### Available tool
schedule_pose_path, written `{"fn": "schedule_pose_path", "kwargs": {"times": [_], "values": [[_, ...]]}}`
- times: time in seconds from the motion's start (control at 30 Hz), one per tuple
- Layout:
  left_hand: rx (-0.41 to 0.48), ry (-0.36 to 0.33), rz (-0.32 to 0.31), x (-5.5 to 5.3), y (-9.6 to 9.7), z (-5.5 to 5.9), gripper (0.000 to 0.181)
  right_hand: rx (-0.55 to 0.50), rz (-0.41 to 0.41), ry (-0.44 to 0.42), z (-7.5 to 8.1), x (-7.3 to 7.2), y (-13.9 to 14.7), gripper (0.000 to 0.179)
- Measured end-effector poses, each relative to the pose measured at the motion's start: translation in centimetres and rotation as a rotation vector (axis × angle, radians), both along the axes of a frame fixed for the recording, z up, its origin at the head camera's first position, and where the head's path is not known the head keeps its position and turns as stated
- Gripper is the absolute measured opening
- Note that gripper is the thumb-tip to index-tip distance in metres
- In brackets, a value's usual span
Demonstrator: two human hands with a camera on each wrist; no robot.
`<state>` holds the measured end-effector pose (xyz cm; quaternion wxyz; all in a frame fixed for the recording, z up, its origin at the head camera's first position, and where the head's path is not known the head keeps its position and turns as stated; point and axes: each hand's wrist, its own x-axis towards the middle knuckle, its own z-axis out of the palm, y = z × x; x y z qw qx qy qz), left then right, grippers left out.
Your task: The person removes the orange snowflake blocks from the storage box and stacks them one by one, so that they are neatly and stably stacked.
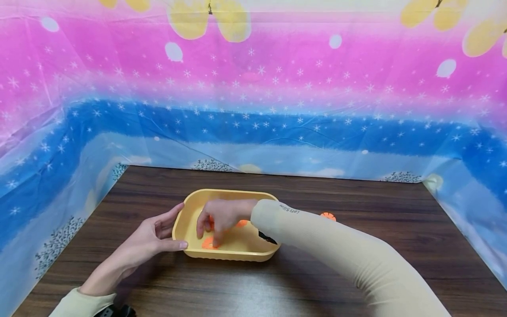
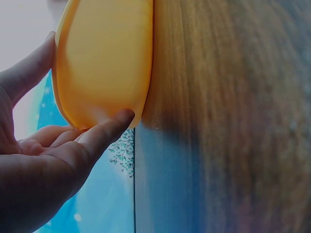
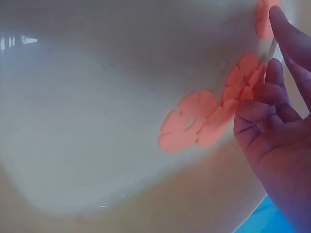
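Observation:
A yellow plastic basin (image 1: 237, 254) with rounded corners stands on the table. My left hand (image 1: 148, 237) holds its left end, with the thumb over the near rim and the fingers against the outer wall, as the left wrist view also shows. Reaching down inside it, my right hand (image 1: 223, 215) has bent fingers close over several orange flower-shaped building discs (image 3: 189, 121). The thumb tip comes right at one orange disc (image 1: 208, 243) near the front wall. In the right wrist view the discs lie along the basin's edge, partly overlapping and partly behind the fingers.
Another orange disc (image 1: 328, 216) lies on the dark wood table (image 1: 190, 290) to the right of the basin, partly covered by the right sleeve (image 1: 328, 246). A patterned cloth (image 1: 253, 127) in pink and blue hangs along the table's back and sides.

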<state>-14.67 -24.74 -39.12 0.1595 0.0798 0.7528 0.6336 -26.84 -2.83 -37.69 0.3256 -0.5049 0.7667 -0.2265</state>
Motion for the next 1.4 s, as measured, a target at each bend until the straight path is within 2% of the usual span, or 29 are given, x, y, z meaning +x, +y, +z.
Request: {"fn": "schedule_pose_path", "kwargs": {"times": [0.17, 0.33, 0.43, 0.6, 0.73, 0.83, 0.97, 1.4], "values": [[-0.003, 0.008, -0.003, 0.0, 0.0, -0.1, 0.101, 0.04, 0.035, 0.053, -0.1, 0.4, -0.2, 0.033], [0.002, 0.001, -0.002, -0.1, 0.0, -0.1, 0.101, 0.045, -0.013, 0.103, 0.0, 0.4, -0.3, 0.026], [-0.001, -0.005, 0.002, -0.1, 0.0, -0.1, 0.102, 0.035, -0.049, 0.114, 0.2, 0.4, -0.3, 0.029], [-0.015, -0.011, 0.006, -0.1, 0.0, -0.1, 0.102, 0.052, -0.097, 0.059, 0.3, 0.2, -0.2, 0.039], [-0.02, -0.01, 0.008, -0.1, 0.0, 0.0, 0.102, 0.069, -0.083, 0.055, 0.5, 0.0, 0.0, 0.047], [-0.025, -0.006, 0.01, -0.1, 0.0, 0.0, 0.102, 0.058, -0.034, 0.084, 0.6, -0.2, 0.0, 0.047], [-0.028, -0.006, 0.01, -0.1, 0.0, 0.0, 0.103, 0.01, 0.002, 0.079, 0.5, -0.4, 0.1, 0.043], [-0.048, -0.018, 0.014, -0.1, 0.0, 0.0, 0.103, -0.048, -0.071, 0.012, 0.4, -1.1, 0.4, 0.037]]}}
